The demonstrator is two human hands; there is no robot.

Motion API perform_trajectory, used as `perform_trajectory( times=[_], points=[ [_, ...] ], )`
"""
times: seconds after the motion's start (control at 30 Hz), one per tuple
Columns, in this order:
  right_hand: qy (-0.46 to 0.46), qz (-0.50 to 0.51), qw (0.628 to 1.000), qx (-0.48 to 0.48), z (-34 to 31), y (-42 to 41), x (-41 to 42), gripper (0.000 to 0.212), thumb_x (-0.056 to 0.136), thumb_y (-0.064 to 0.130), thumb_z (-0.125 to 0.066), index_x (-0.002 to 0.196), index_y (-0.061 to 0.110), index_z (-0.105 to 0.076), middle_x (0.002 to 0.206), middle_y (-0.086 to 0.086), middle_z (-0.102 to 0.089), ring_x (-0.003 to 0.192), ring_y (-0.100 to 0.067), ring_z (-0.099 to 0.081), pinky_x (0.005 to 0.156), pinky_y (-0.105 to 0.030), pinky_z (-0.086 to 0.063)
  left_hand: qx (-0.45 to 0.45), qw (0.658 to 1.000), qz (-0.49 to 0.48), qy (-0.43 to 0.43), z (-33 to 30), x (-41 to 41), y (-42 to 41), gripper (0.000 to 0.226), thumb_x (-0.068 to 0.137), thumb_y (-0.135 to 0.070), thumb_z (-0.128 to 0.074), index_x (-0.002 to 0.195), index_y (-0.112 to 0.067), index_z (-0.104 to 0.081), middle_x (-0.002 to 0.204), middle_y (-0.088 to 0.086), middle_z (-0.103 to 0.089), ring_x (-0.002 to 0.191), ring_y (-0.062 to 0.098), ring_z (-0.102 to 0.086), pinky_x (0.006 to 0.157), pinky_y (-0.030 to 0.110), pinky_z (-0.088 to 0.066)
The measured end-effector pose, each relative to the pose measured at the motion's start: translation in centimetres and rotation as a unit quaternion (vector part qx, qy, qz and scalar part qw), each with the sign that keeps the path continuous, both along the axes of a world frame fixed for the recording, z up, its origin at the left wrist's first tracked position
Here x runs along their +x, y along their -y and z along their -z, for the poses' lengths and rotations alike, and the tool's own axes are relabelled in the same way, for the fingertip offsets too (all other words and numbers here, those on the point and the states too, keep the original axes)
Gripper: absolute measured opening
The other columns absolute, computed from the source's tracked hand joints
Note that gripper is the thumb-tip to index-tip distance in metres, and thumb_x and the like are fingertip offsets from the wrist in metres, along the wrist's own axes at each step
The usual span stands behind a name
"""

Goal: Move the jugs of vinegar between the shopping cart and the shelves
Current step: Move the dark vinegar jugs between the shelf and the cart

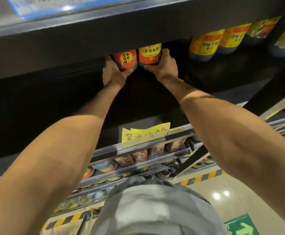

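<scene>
Hands reach up together to a dark shelf [36, 68] set above head height, both arms stretched far from the body. The left hand [113, 73] grips the base of a vinegar jug with a red-orange label [125, 58], its thumb hooked across the near side of the bottom and its fingers curled up the jug's left side. The right hand [163, 66] grips a second vinegar jug with a yellow-topped label [150, 53], thumb lying along the near bottom edge and fingers wrapped round its right side. The 2 jugs stand side by side and touch, or very nearly touch, on the shelf; their upper parts are hidden by the dark underside of the shelf above [138, 19]. Whether their bases rest fully on the shelf board or are lifted a little cannot be told from this angle.

To the right, well apart from the hands, a row of dark bottles with yellow labels [204, 44] stands on the same shelf level. Nearer and lower, a yellow handwritten paper tag [145, 134] hangs from the rail of a lower shelf [138, 145], and beneath it sit rows of small brown-labelled packets [139, 155]. At the bottom of the view is the person's grey garment [155, 209], and beside it a glossy floor [226, 192] with a yellow-and-black hazard stripe [202, 178] and a green floor sign [241, 226] at the right. No shopping cart shows.
</scene>
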State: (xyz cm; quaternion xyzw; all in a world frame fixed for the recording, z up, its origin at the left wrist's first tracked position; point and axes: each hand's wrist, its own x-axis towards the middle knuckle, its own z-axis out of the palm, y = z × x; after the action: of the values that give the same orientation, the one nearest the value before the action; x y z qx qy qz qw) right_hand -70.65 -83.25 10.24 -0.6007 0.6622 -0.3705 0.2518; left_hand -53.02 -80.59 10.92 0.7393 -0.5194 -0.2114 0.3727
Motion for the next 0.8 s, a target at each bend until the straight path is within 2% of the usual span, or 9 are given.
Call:
perform_trajectory(
  times=[0.37,0.6,0.8],
  points=[
    [0.008,0.004,1.000,-0.009,0.7,0.5,0.3,0.081,0.078,0.040,-0.085,0.143,0.017,-0.042,0.141,-0.004,-0.056,0.140,-0.027,-0.039,0.111,-0.042,-0.042,-0.004,1.000,0.014,0.002,1.2,0.9,1.1,0.083,0.079,-0.042,-0.083,0.144,-0.016,-0.038,0.147,0.007,-0.052,0.137,0.029,-0.048,0.112,0.049,-0.043],
    [-0.003,0.031,0.999,-0.022,0.9,0.2,0.8,0.077,0.076,0.045,-0.085,0.135,0.016,-0.046,0.137,-0.002,-0.060,0.134,-0.028,-0.045,0.107,-0.044,-0.045,0.003,1.000,0.021,-0.004,1.3,1.1,1.4,0.093,0.081,-0.041,-0.082,0.154,-0.018,-0.029,0.154,0.007,-0.045,0.143,0.029,-0.041,0.118,0.044,-0.036],
    [-0.004,0.018,1.000,-0.004,1.0,0.1,0.7,0.071,0.082,0.042,-0.081,0.138,0.016,-0.044,0.136,-0.005,-0.059,0.134,-0.029,-0.042,0.108,-0.042,-0.043,0.013,0.999,0.030,-0.013,1.2,1.4,1.4,0.083,0.082,-0.038,-0.082,0.149,-0.016,-0.038,0.152,0.008,-0.048,0.139,0.029,-0.047,0.116,0.046,-0.040]
  ],
)
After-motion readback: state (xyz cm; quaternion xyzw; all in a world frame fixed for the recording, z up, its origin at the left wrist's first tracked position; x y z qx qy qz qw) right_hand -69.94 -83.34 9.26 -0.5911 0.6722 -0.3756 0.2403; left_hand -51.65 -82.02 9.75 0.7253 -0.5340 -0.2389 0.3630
